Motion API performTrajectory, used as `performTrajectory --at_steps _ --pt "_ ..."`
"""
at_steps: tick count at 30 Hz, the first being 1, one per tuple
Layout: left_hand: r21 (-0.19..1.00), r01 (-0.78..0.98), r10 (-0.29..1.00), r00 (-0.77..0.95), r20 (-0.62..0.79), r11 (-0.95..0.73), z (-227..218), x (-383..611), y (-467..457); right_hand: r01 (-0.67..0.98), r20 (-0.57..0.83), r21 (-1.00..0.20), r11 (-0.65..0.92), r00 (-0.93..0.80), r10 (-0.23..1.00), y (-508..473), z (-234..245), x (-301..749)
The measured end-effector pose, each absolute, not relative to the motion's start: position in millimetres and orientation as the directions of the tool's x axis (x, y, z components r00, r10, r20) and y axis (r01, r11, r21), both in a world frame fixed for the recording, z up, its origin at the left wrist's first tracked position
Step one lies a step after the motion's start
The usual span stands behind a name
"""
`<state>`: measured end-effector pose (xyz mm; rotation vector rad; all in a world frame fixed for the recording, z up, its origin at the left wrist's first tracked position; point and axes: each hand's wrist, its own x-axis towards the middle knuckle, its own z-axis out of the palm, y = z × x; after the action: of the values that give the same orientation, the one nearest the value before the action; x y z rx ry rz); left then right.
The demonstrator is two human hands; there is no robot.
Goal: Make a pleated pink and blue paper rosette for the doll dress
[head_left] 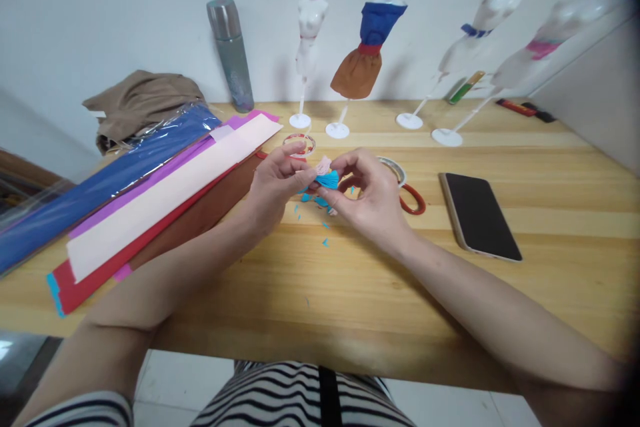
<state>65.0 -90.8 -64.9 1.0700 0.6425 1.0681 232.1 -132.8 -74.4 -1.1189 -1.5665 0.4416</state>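
My left hand (274, 188) and my right hand (367, 195) meet above the middle of the wooden table (350, 280). Both pinch a small folded piece of blue paper (329, 179) with a pale pink bit (323, 165) at its top. Small blue paper scraps (320, 213) lie on the table just below my hands. Red-handled scissors (413, 200) lie right behind my right hand, partly hidden by it.
Long sheets of coloured paper (150, 193) lie at the left. A phone (479, 215) lies at the right. Tape rolls (300, 143) sit behind my hands. Several small mannequins, one in a blue and brown dress (367, 47), a flask (231, 53) and brown cloth (140, 103) stand along the wall.
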Motion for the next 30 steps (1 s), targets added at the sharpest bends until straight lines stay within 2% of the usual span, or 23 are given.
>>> performTrajectory --at_steps 10,30 --pt "0.924 -0.358 0.934 0.356 0.000 0.137 -62.2 64.3 -92.2 0.422 0.584 -0.756 0.500 0.088 0.807 -130.5 -80.4 232.7" --pt "0.922 -0.372 0.954 0.300 0.012 0.106 -61.4 65.9 -94.4 0.425 0.646 -0.717 0.553 0.105 0.756 -136.2 -80.4 231.8"
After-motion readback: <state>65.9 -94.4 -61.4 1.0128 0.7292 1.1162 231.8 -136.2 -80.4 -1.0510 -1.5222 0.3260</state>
